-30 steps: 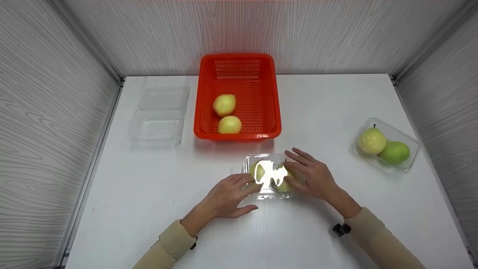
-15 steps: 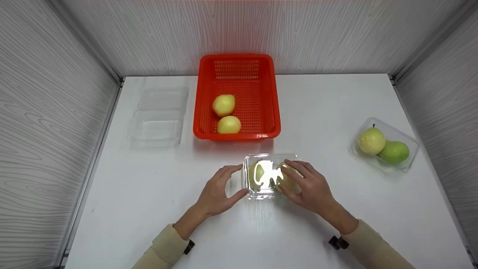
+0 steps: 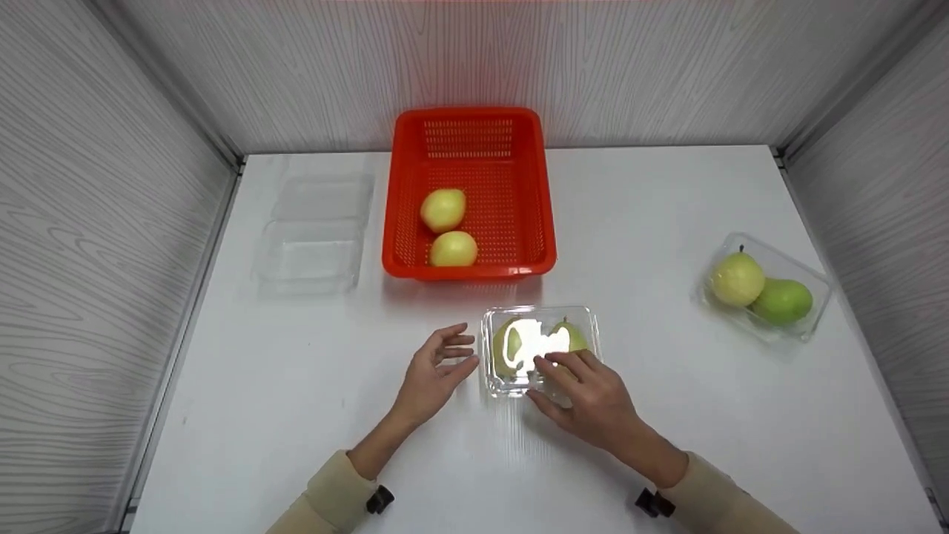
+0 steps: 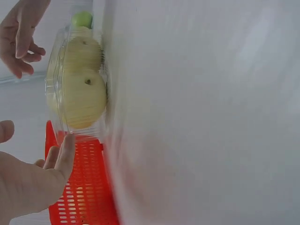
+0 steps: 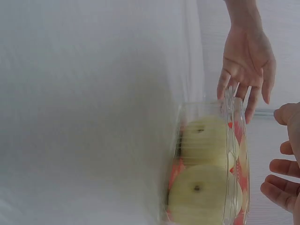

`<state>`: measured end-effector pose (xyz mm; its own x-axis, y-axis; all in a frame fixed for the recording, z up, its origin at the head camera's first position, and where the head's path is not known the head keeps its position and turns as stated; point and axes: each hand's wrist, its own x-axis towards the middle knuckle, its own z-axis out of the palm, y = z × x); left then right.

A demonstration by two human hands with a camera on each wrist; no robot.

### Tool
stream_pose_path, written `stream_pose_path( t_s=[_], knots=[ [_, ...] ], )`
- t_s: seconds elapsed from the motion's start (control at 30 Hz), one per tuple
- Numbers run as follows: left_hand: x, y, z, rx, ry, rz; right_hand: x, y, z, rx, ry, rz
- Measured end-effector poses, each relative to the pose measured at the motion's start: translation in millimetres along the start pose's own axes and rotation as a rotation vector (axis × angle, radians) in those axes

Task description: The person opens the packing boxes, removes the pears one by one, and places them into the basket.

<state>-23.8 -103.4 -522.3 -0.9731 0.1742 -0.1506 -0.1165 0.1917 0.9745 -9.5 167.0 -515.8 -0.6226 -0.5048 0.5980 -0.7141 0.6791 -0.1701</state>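
Observation:
A closed clear plastic clamshell box lies on the table with two yellow-green pears inside, one at the left and one at the right. Glare covers the middle of its lid. To the box's left, my left hand is held with loosely bent fingers, just off the side wall. My right hand hovers over the lid's front right part, fingers relaxed and nothing in them. The right wrist view shows those fingers apart from the lid, and both pears through the clear wall.
Behind the box stands a red plastic basket with two pears in it. An open, unfilled clamshell box lies at the left. Far right, another clear box holds a yellow pear and a green fruit.
My left hand has come off the lid and drawn back to the box's left side. My right hand has slid toward the front and left, uncovering the box's right edge.

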Motion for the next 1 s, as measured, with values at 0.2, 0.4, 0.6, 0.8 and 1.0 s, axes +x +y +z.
stream_pose_path(
  t_s=[0.2,0.4,0.6,0.8,1.0],
  knots=[
    [0.5,-5.9,7.3,-0.086,-0.044,-0.097,0,-12,8,-0.030,0.005,-0.043],
    [-0.4,-15.0,12.6,-0.224,-0.072,-0.164,-2,-21,16,-0.049,-0.001,-0.099],
    [-0.6,-21.5,14.3,-0.337,-0.083,-0.190,-3,-25,23,-0.070,0.009,-0.138],
    [1.4,-24.7,15.7,-0.382,-0.094,-0.208,-3,-29,29,-0.113,0.013,-0.171],
    [3.6,-25.5,17.6,-0.412,-0.098,-0.229,-4,-30,34,-0.183,0.025,-0.219]
  ],
)
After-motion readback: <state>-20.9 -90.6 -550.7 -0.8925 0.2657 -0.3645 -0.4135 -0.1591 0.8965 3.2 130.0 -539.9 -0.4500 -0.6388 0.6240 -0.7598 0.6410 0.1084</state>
